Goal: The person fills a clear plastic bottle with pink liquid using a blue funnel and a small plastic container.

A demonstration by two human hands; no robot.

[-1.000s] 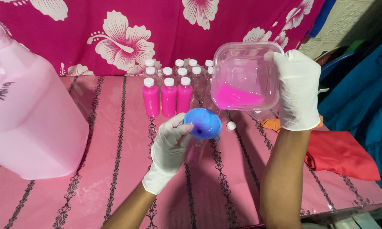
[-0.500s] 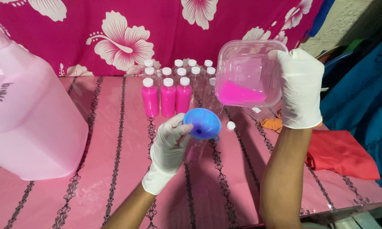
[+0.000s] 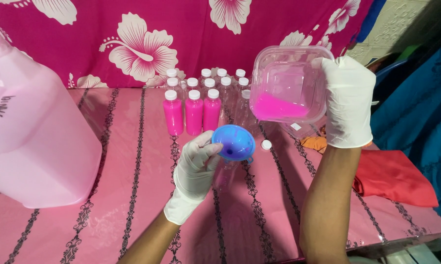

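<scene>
**A:** Status on your hands?

**B:** Your left hand (image 3: 196,168), white glove, has its fingers (image 3: 208,146) wrapped around the neck of a clear bottle (image 3: 226,173) standing on the table (image 3: 132,195). Blue funnel (image 3: 234,142) sits in the bottle mouth, thumb right against its rim.

**A:** Right?

**B:** Your right hand (image 3: 348,100), also gloved, fingers clamped on the side of a clear square container (image 3: 289,83). It's held up in the air, tilted, above and to the right of the funnel, not touching it. Pink liquid (image 3: 279,107) pooled in its lower corner.

**A:** Anything running into the funnel?

**B:** Can't tell; no stream visible.

**A:** Around it?

**B:** Three filled pink bottles (image 3: 193,112) with white caps in a row just behind the funnel, empty capped bottles (image 3: 220,80) behind those. Loose white cap (image 3: 266,144) on the table just right of the funnel. Big pale pink jug (image 3: 34,142) at your far left. Red cloth (image 3: 391,176) at the table's right edge, floral fabric (image 3: 142,49) hanging behind.
</scene>
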